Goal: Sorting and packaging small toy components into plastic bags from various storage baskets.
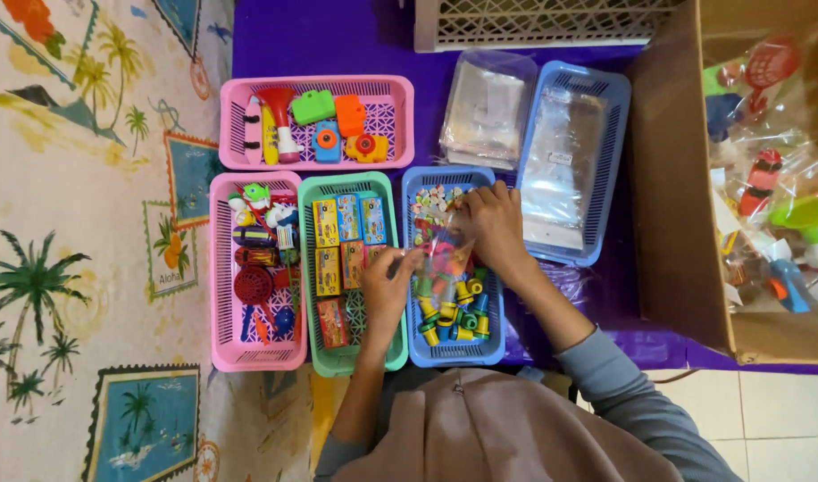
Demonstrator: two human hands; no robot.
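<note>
Nearest the camera, a person's left hand and right hand each pinch a clear plastic bag over the blue basket of small yellow and green toys, apparently mid-filling; next, likely another piece dropped in. The green basket left holds small boxes; pink baskets hold toys.

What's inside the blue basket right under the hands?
The blue basket holds yellow and green whistle-like toys at its near end and small pale trinkets at its far end. The left hand, right hand and clear bag cover the middle.
</note>
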